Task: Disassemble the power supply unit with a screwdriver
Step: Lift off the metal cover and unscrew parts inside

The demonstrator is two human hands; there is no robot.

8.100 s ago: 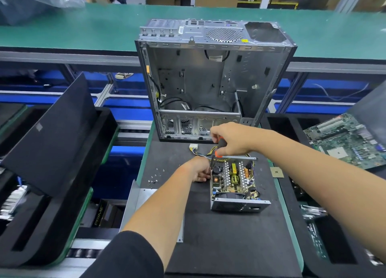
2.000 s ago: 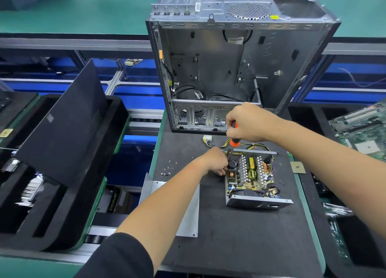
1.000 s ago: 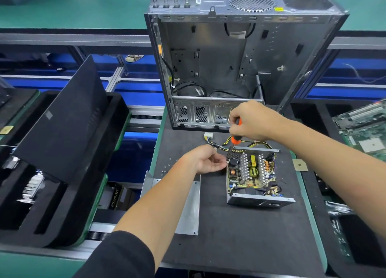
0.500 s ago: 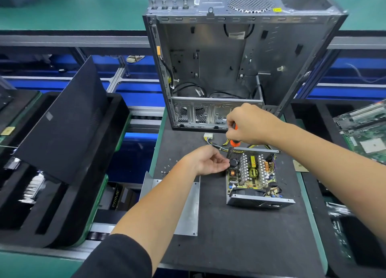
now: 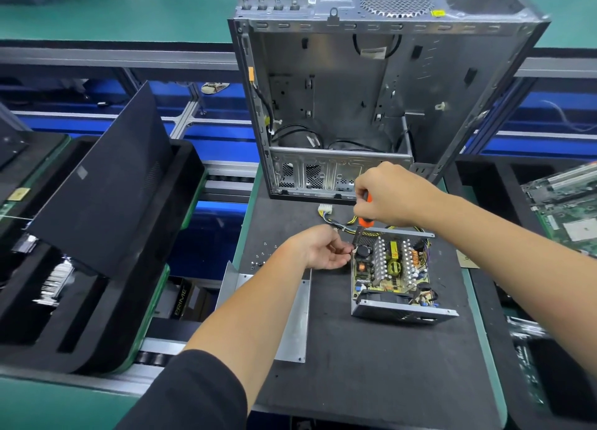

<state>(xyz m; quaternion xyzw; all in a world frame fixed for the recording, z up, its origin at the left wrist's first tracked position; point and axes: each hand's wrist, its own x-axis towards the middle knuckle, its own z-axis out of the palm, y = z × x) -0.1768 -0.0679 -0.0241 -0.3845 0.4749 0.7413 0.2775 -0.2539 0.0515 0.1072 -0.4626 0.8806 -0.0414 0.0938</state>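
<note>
Orange-handled screwdriver [image 5: 364,216] gripped in right hand [image 5: 387,193], left hand [image 5: 319,252] fingertips pinching at power supply unit [image 5: 392,276] edge

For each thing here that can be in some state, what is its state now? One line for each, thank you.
Power supply unit: cover off, circuit board exposed.
Metal cover: removed, lying flat left of the unit.
Screwdriver: upright, tip down at the unit's far-left corner.
Right hand: grips the screwdriver handle.
Left hand: fingers curled at the unit's corner.
Computer case: side open, nearly bare inside.
Loose screws: scattered on the mat.
</note>
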